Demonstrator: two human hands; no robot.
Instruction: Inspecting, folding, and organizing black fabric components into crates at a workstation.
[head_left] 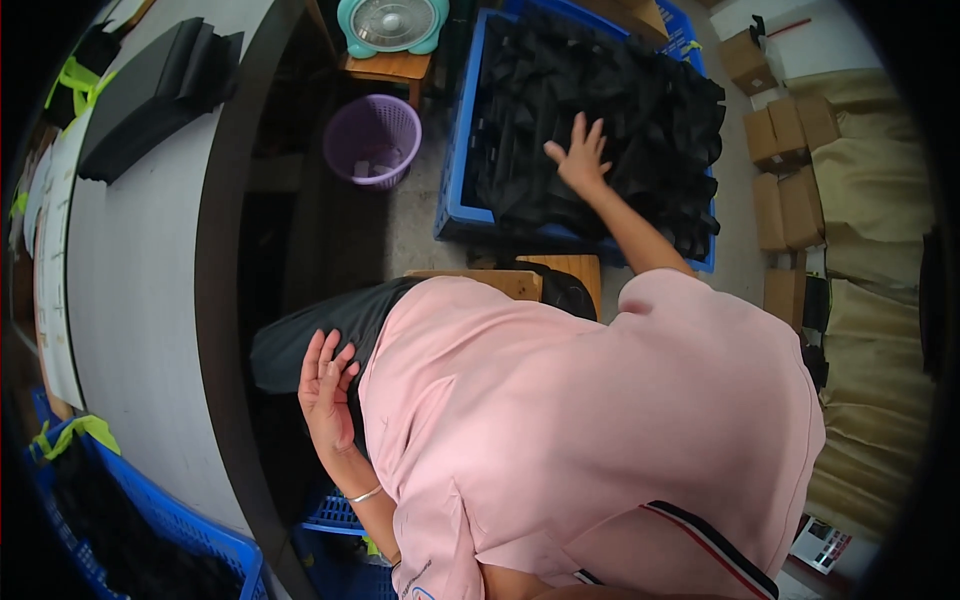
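Holds the right hand (pixel 580 160) out past the blue crate's (pixel 460 165) near edge, with a wide, spread grip, over the black pieces (pixel 650 115) heaped inside; cannot tell whether touching. Holds the left hand (pixel 328 395) near the tabletop's (pixel 150 300) right edge, beside the trousers (pixel 285 350), with a narrow, loosely curled grip. Has a black stack (pixel 155 95) toward the tabletop's far end, a purple basket (pixel 400 122) by the crate's left edge.

Dull black cloth pieces (pixel 650 140) in a smooth blue plastic crate (pixel 461 150)
The purple basket (pixel 345 140) is plastic with a soft sheen, the fan (pixel 425 30) glossy plastic, the stool (pixel 395 68) smooth wood. The table (pixel 150 300) has a smooth matt top. The boxes (pixel 800 205) are matt cardboard, the curtain (pixel 870 190) faintly shiny cloth, the shirt (pixel 590 400) matt cloth, the bracelet (pixel 367 494) shiny metal.
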